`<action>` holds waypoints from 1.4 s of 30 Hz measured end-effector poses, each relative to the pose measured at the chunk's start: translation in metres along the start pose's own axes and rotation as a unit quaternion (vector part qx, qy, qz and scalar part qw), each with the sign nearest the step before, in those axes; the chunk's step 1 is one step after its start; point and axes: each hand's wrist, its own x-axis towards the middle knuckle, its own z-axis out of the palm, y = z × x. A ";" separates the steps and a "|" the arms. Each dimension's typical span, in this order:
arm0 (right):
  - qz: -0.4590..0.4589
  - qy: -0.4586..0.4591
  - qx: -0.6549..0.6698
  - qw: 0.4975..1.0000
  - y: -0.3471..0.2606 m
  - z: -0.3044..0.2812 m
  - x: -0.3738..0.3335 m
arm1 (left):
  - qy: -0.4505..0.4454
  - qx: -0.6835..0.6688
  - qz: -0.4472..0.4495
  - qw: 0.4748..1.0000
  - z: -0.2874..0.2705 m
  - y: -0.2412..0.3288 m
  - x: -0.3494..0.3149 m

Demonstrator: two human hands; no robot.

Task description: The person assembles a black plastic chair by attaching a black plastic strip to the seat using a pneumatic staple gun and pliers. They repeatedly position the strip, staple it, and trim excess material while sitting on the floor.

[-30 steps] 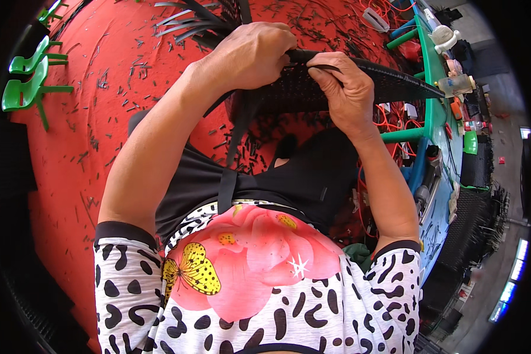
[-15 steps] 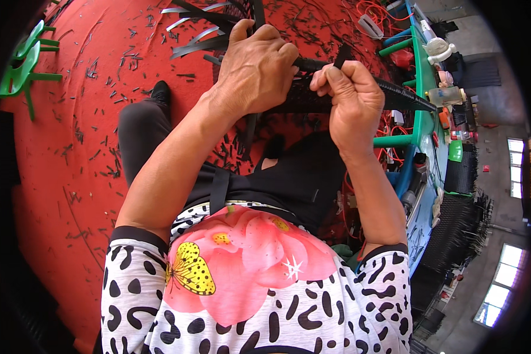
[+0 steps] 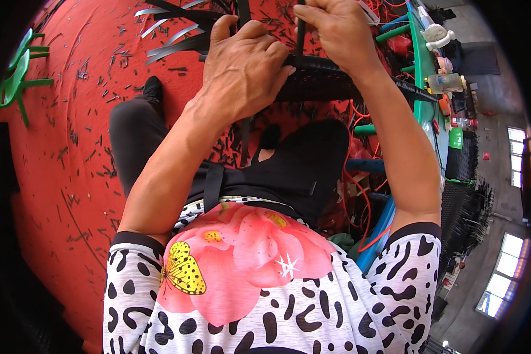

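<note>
A black woven piece (image 3: 321, 85) made of flat strips lies across in front of me, with a long rolled edge reaching to the right. My left hand (image 3: 242, 71) is closed on its edge, fingers curled over the top. Several loose black strip ends (image 3: 183, 26) fan out to the left beyond that hand. My right hand (image 3: 345, 38) is raised beyond the rolled edge, thumb and fingers pinching a black strip (image 3: 301, 35) that stands up from the edge. The far part of the woven piece is hidden by my hands and cut off at the top.
Short black scraps litter the red floor covering (image 3: 59, 177). Green plastic chairs (image 3: 17, 82) stand at the far left. To the right, a green-framed table (image 3: 422, 88) carries a plastic bottle (image 3: 445, 82) and tools, with orange cables (image 3: 363, 194) beneath. More black woven material (image 3: 460, 224) lies beyond it.
My right hand has moved up and away from the woven edge, drawing the black strip upright. My left hand keeps its hold, shifted slightly left in the view.
</note>
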 end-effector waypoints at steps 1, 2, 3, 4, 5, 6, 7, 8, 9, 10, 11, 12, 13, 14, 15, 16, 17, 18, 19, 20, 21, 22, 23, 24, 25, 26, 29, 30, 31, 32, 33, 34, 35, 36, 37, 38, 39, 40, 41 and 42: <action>0.009 -0.019 -0.017 1.000 0.005 0.001 0.004 | -0.009 0.003 0.002 1.000 -0.002 0.001 0.000; 0.018 -0.039 -0.032 0.999 0.010 0.003 0.007 | -0.010 -0.002 0.001 1.000 -0.002 0.003 -0.001; 0.027 -0.058 -0.048 0.997 0.016 0.004 0.010 | -0.009 -0.002 0.003 1.000 -0.003 0.003 -0.002; -0.013 -0.063 -0.064 0.996 0.026 0.005 0.011 | -0.008 -0.002 0.005 1.000 -0.003 0.004 -0.003; 0.017 -0.086 -0.046 0.995 0.030 0.006 0.013 | -0.007 0.000 0.006 1.000 -0.003 0.004 -0.003; 0.047 -0.109 -0.028 0.993 0.033 0.008 0.014 | -0.011 -0.001 0.001 1.000 -0.003 0.004 -0.003; 0.077 -0.132 -0.010 0.988 0.036 0.010 0.015 | -0.013 -0.008 -0.005 1.000 -0.005 0.005 -0.002; 0.076 -0.142 -0.042 0.986 0.040 0.011 0.017 | -0.015 -0.014 -0.008 1.000 -0.007 0.006 0.000; 0.075 -0.152 -0.075 0.983 0.043 0.011 0.018 | -0.016 -0.021 -0.011 1.000 -0.008 0.007 0.002; 0.075 -0.162 -0.108 0.978 0.047 0.012 0.020 | -0.038 -0.008 0.001 0.999 -0.008 0.006 0.002; 0.072 -0.172 -0.141 0.972 0.049 0.012 0.022 | -0.034 -0.003 0.013 0.999 -0.008 0.004 0.001; 0.128 -0.213 -0.060 0.967 0.050 0.013 0.024 | -0.031 0.001 0.025 0.999 -0.008 0.002 0.001; 0.146 -0.212 -0.043 0.965 0.051 0.015 0.024 | -0.028 0.005 0.037 0.999 -0.007 0.001 0.001; 0.163 -0.210 -0.026 0.964 0.050 0.018 0.024 | -0.030 0.016 0.050 0.998 -0.008 0.001 0.002; 0.180 -0.208 -0.009 0.961 0.050 0.019 0.024 | -0.029 0.011 0.048 0.998 -0.007 0.001 0.002; 0.184 -0.216 -0.015 0.959 0.050 0.018 0.023 | -0.028 0.006 0.045 0.999 -0.005 0.001 0.002; 0.187 -0.226 -0.021 0.956 0.048 0.018 0.024 | -0.026 0.002 0.040 0.999 -0.004 0.002 0.002; 0.189 -0.235 -0.027 0.953 0.046 0.017 0.024 | -0.025 0.004 0.042 0.999 -0.005 0.003 0.002; 0.194 -0.217 0.015 0.957 0.046 0.017 0.022 | -0.023 0.005 0.045 0.999 -0.006 0.004 0.002; 0.196 -0.199 0.056 0.959 0.047 0.016 0.021 | -0.020 0.007 0.047 0.999 -0.006 0.005 0.002; 0.199 -0.180 0.097 0.959 0.047 0.015 0.020 | -0.018 0.005 0.046 0.999 -0.006 0.005 0.002; 0.184 -0.204 0.149 0.950 0.049 0.010 0.019 | -0.016 0.004 0.046 0.999 -0.005 0.006 0.002; 0.169 -0.229 0.202 0.937 0.051 0.002 0.018 | -0.015 0.003 0.043 0.999 -0.005 0.006 0.001; 0.153 -0.254 0.253 0.921 0.052 -0.004 0.017 | -0.007 -0.011 0.044 0.999 -0.005 0.006 0.000; 0.133 -0.272 0.257 0.918 0.050 -0.008 0.017 | -0.009 -0.010 0.040 0.999 -0.006 0.006 0.000; 0.115 -0.286 0.260 0.915 0.044 -0.013 0.015 | -0.011 -0.013 0.039 0.999 -0.005 0.006 0.001; 0.036 -0.270 0.156 0.949 0.046 -0.014 0.014 | -0.010 -0.012 0.038 0.999 -0.005 0.005 0.001; 0.004 -0.246 0.091 0.965 0.046 -0.010 0.014 | -0.008 -0.010 0.038 0.999 -0.005 0.005 0.001; -0.028 -0.221 0.025 0.975 0.046 -0.008 0.015 | -0.009 -0.010 0.037 0.999 -0.005 0.004 0.001; -0.028 -0.223 0.001 0.974 0.044 -0.007 0.014 | -0.009 -0.011 0.037 0.999 -0.005 0.003 0.001; -0.029 -0.224 -0.022 0.974 0.039 -0.007 0.013 | -0.010 -0.011 0.037 0.999 -0.004 0.003 0.002; -0.030 -0.226 -0.045 0.973 0.038 -0.007 0.012 | -0.010 -0.012 0.038 0.999 -0.004 0.002 0.002; -0.102 -0.215 -0.097 0.966 0.043 -0.007 0.014 | -0.010 -0.014 0.040 0.999 -0.004 0.003 0.003; -0.173 -0.202 -0.148 0.953 0.052 -0.007 0.017 | -0.010 -0.016 0.042 0.999 -0.004 0.004 0.003; -0.241 -0.187 -0.199 0.931 0.057 -0.008 0.019 | -0.013 -0.017 0.041 0.999 -0.005 0.004 0.005; -0.254 -0.188 -0.207 0.926 0.057 -0.007 0.019 | -0.016 -0.016 0.036 0.999 -0.006 0.004 0.006; -0.266 -0.189 -0.215 0.921 0.055 -0.008 0.021 | -0.020 -0.015 0.032 0.999 -0.006 0.003 0.006; -0.278 -0.189 -0.223 0.915 0.052 -0.009 0.022 | -0.015 -0.016 0.031 0.999 -0.005 0.001 0.006; -0.175 -0.205 -0.167 0.948 0.046 -0.010 0.022 | -0.009 -0.019 0.031 0.999 -0.003 -0.003 0.006; -0.070 -0.217 -0.109 0.968 0.038 -0.011 0.020 | -0.003 -0.022 0.031 0.999 -0.002 -0.005 0.006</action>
